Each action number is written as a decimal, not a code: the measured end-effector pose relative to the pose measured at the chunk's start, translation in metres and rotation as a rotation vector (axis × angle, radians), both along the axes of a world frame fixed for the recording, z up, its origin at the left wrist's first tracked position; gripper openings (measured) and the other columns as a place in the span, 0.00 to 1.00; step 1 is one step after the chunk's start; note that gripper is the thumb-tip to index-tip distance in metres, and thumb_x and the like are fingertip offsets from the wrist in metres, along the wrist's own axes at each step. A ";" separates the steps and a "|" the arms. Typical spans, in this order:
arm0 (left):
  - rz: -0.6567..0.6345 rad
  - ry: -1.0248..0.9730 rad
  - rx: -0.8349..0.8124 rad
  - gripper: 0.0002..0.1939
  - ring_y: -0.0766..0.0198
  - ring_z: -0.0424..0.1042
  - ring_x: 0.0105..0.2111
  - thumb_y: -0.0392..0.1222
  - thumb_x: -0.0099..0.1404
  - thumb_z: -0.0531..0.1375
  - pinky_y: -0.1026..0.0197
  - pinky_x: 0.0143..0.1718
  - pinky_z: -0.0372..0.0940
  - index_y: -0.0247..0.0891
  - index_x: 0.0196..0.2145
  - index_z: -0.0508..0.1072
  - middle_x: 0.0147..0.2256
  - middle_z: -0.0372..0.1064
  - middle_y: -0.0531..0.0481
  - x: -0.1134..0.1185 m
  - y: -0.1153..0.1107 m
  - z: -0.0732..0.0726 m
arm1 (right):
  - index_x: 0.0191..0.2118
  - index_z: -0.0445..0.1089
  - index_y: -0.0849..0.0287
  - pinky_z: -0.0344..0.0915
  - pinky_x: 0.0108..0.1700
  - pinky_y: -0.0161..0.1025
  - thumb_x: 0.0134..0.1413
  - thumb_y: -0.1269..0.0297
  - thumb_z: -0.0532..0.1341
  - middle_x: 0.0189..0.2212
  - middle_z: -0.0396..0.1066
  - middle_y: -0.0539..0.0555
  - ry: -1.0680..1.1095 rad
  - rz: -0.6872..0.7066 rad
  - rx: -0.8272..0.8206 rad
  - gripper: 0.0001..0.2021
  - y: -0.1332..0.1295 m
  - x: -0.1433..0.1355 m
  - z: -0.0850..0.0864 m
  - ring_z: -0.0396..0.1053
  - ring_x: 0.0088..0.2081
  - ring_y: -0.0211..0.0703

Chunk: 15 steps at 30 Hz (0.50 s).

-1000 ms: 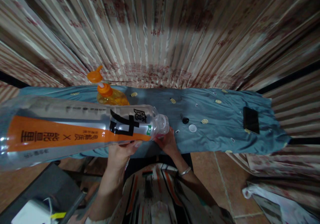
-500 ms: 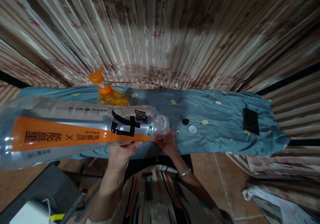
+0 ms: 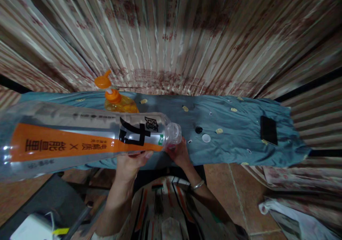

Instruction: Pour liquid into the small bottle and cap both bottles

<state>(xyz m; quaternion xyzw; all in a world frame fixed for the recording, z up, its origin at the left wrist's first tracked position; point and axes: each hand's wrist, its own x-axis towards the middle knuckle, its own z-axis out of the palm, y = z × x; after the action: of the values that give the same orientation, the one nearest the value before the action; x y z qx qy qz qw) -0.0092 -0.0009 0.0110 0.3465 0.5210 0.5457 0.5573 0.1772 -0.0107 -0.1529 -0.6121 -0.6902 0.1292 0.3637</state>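
A large clear plastic bottle (image 3: pixel 80 140) with an orange label lies tipped almost level close to the camera, its uncapped mouth pointing right. My left hand (image 3: pixel 130 165) grips it from below near the shoulder. My right hand (image 3: pixel 180 154) is curled just under the bottle's mouth, closed around a small pinkish thing (image 3: pixel 172 147) that is mostly hidden by the fingers and the bottle neck. A bracelet sits on that wrist. Both hands hover at the near edge of the table covered with a blue cloth (image 3: pixel 235 140).
An orange pump bottle (image 3: pixel 114 101) stands at the back of the table behind the big bottle. A black cap (image 3: pixel 198 129), a white cap (image 3: pixel 205 138) and a black phone (image 3: pixel 268 130) lie on the cloth. A striped curtain (image 3: pixel 171 36) hangs behind. White bags (image 3: pixel 294 220) lie on the tiled floor.
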 end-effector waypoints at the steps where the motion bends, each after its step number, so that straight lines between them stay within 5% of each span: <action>1: 0.005 0.004 0.003 0.27 0.55 0.78 0.27 0.54 0.34 0.76 0.54 0.33 0.78 0.36 0.29 0.75 0.26 0.77 0.47 0.001 0.000 0.001 | 0.55 0.67 0.61 0.65 0.57 0.59 0.59 0.38 0.59 0.56 0.68 0.67 0.005 0.003 0.002 0.31 0.000 0.000 0.000 0.65 0.59 0.62; 10: 0.013 0.072 0.038 0.26 0.58 0.76 0.23 0.59 0.35 0.75 0.57 0.29 0.76 0.37 0.23 0.73 0.22 0.74 0.50 -0.002 0.000 -0.004 | 0.56 0.67 0.60 0.65 0.57 0.62 0.59 0.39 0.60 0.55 0.69 0.67 0.024 -0.008 0.005 0.31 0.000 -0.002 0.000 0.65 0.59 0.63; 15: -0.003 0.035 0.043 0.24 0.56 0.78 0.28 0.56 0.37 0.75 0.55 0.35 0.77 0.37 0.26 0.76 0.26 0.77 0.48 -0.004 -0.001 -0.007 | 0.57 0.67 0.61 0.64 0.57 0.61 0.60 0.38 0.58 0.55 0.69 0.67 0.034 -0.007 0.007 0.32 0.000 -0.003 0.005 0.65 0.59 0.62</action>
<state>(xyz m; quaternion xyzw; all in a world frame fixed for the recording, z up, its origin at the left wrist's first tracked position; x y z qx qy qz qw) -0.0137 -0.0016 0.0040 0.3690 0.5183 0.5497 0.5413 0.1743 -0.0109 -0.1479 -0.6109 -0.6821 0.1361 0.3780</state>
